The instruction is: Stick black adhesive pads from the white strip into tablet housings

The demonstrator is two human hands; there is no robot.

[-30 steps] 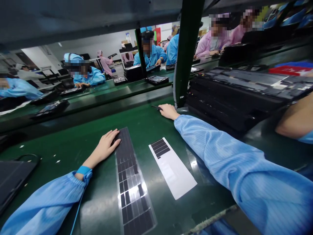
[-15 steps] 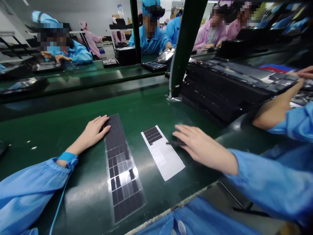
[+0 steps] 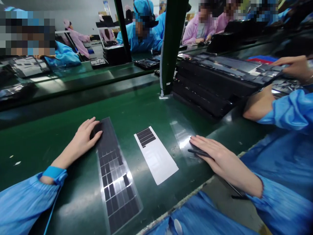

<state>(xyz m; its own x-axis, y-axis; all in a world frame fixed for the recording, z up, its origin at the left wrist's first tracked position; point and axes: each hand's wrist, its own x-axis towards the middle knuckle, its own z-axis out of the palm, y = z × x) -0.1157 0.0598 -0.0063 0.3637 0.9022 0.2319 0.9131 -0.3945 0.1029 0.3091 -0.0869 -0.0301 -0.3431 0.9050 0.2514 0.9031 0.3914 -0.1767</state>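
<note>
My left hand [image 3: 81, 138] lies flat with its fingers stretched on the far end of a long clear sheet of dark rectangular pieces [image 3: 114, 178] on the green table [image 3: 137, 107]. My right hand [image 3: 215, 156] rests palm down near the table's front edge, its fingers laid over thin black tweezers [image 3: 197, 152] on a clear film [image 3: 182, 137]. Between my hands lies a white strip [image 3: 156, 155] with a few dark pieces at its far end.
A stack of black trays [image 3: 210, 88] stands at the right behind a green post [image 3: 171, 45]. A neighbour's arm in a blue sleeve [image 3: 288, 107] reaches over the trays at the right. Other people work at benches beyond.
My right hand came back from beside the post to the near edge, bringing the tweezers with it. My left hand stayed on the sheet. The view dropped lower.
</note>
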